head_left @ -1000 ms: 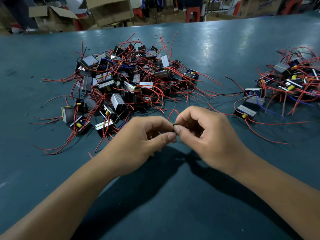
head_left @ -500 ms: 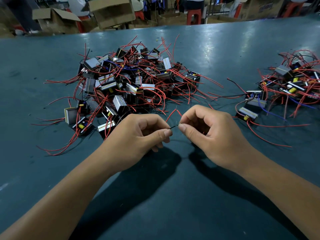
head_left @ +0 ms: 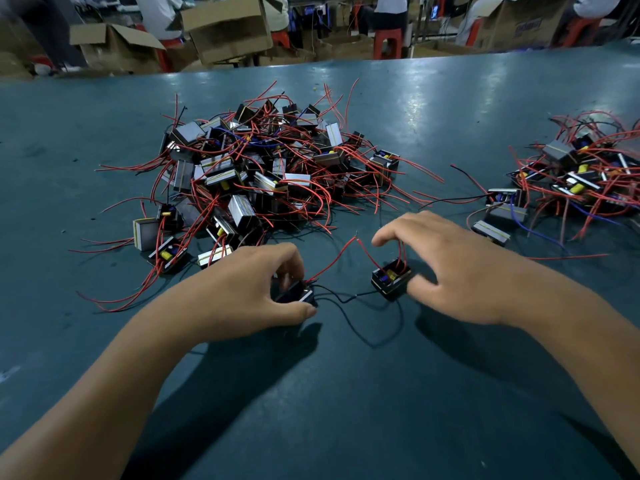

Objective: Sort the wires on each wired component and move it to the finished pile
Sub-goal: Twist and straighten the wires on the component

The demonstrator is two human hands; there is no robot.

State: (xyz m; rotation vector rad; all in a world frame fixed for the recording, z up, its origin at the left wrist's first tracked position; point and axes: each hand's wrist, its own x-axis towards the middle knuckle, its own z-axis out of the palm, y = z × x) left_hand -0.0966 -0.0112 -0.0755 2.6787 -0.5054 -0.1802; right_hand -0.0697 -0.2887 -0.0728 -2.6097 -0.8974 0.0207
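Gripping one component (head_left: 298, 295) with the left hand (head_left: 242, 289), mostly hidden underneath; right hand (head_left: 450, 268) is blurry, fingers spread around the second component (head_left: 391, 278). Half a second ago both pinched one wire together; now they're apart on the table (head_left: 311, 410).

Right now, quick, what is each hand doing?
Left hand: fingers curled, gripping a small black wired component.
Right hand: fingers spread open over a second black component with yellow part, thumb touching it.

two bare forearms (head_left: 104, 393), no sleeves or jewellery.
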